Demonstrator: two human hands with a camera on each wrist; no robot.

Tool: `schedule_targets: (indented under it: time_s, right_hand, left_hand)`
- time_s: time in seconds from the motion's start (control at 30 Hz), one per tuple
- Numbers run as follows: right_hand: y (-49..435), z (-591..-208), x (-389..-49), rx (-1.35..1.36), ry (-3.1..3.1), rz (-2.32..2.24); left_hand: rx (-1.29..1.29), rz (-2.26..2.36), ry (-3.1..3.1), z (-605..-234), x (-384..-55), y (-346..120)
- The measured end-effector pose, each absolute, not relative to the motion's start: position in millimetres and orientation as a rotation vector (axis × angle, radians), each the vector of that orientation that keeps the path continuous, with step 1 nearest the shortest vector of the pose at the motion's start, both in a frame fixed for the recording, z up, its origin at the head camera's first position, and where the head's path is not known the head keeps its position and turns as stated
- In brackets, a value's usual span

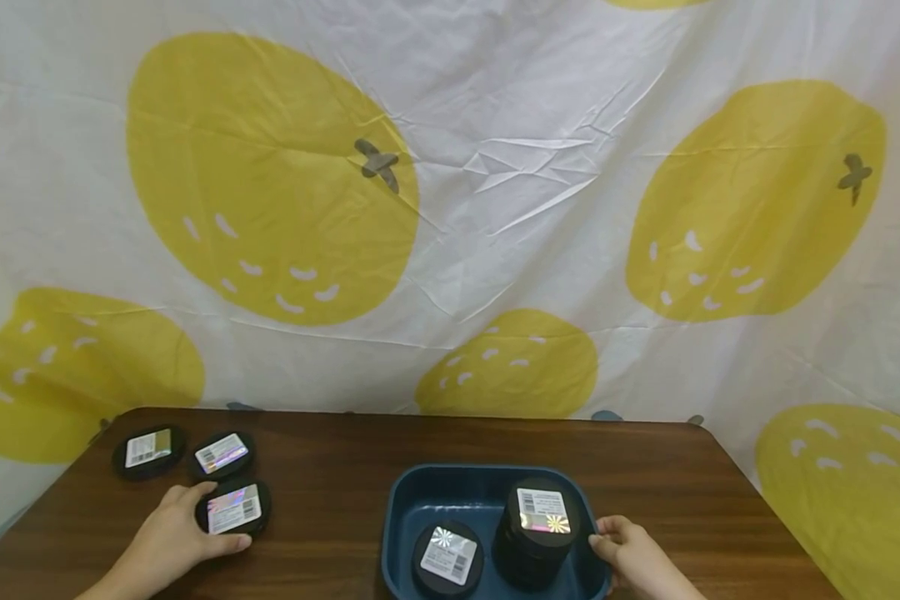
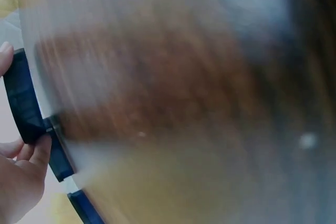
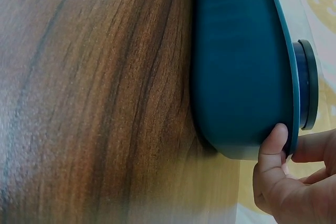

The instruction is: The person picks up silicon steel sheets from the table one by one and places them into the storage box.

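My left hand [image 1: 167,537] holds a round, flat black container [image 1: 234,508] with a white barcode label on top, thumb at its near side and fingers at its far side. In the left wrist view, that container [image 2: 22,98] overlaps another one behind it. With thumb and fingers my right hand [image 1: 633,554] pinches the right rim of a dark blue tray [image 1: 487,469]. Inside the tray, a stack of black containers [image 1: 538,533] stands on the right and a labelled black container [image 1: 447,558] lies on the left. The tray's outer wall [image 3: 239,72] fills much of the right wrist view.
Two more labelled black containers, one [image 1: 148,452] at the far left corner and one [image 1: 223,455] just behind the held one, sit on the brown wooden table [image 1: 330,500]. A white cloth [image 1: 495,250] with yellow fruit prints hangs behind the table's back edge.
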State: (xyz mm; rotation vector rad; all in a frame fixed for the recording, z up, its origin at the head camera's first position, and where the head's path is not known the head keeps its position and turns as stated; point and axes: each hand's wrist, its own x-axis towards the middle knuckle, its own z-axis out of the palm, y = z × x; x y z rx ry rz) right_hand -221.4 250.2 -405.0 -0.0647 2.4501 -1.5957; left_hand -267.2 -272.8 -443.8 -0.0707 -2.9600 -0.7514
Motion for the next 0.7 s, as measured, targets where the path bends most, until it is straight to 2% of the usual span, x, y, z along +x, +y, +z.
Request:
schedule_targets:
  time_s: [0.37, 0.7]
  right_hand:
    - [249.4, -403.7, -221.4, -0.079, 2.457, -1.585]
    - [250.6, -404.6, -221.7, -0.076, 2.45, -1.588]
  left_hand:
    - [-0.164, -0.823, -2.895, -433.4, -261.7, -258.2]
    - [-0.289, -0.859, -2.797, -421.1, -255.9, -225.0]
